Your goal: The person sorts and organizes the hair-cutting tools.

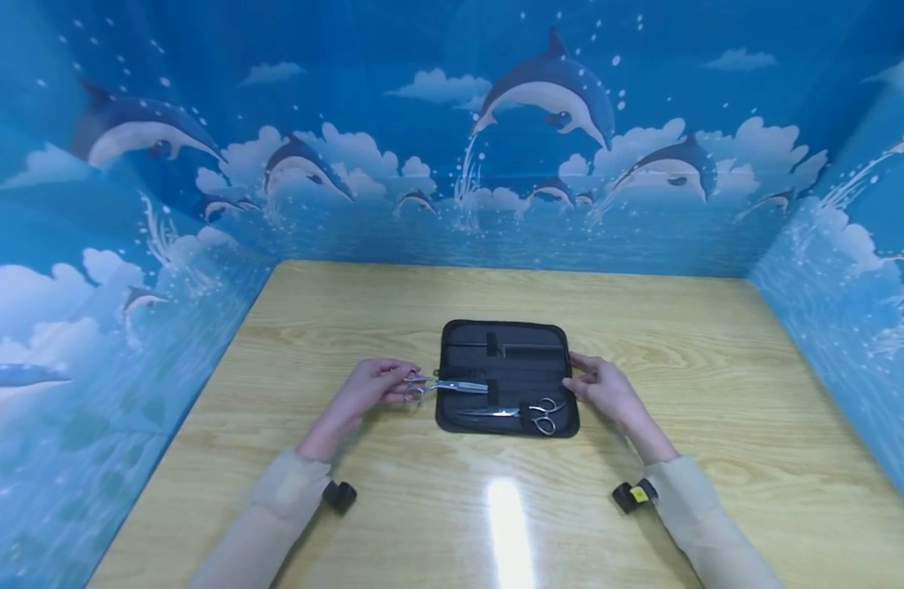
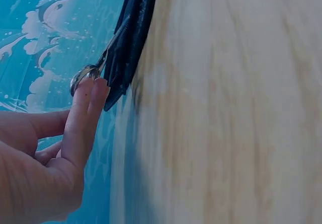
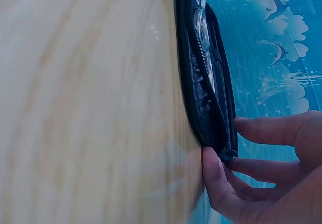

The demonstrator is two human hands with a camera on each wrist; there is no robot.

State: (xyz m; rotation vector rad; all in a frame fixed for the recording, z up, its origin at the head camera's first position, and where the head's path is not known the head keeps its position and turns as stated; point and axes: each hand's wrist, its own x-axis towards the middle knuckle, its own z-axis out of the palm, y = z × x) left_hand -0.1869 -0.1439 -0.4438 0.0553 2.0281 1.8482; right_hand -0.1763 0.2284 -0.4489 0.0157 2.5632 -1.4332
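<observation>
A black zip case (image 1: pixel 506 331) lies unfolded on the table. My left hand (image 1: pixel 381 383) pinches the finger rings of silver thinning scissors (image 1: pixel 462 386), whose blades reach over the case's left part. In the left wrist view the rings (image 2: pixel 86 75) sit at the fingertips, beside the case's edge (image 2: pixel 136 48). My right hand (image 1: pixel 604 388) grips the right edge of the case, with thumb and fingers on either side of its zipped rim (image 3: pixel 206 118) in the right wrist view. A second pair of scissors (image 1: pixel 506 411) lies in the lower part, under an elastic loop, rings to the right.
A dark comb (image 1: pixel 532 352) is tucked into the case's upper part, behind a strap. The wood-grain table (image 1: pixel 680 343) is bordered by a blue dolphin-print backdrop (image 1: pixel 422 221) at the back and sides. Light glares on the tabletop in front of the case.
</observation>
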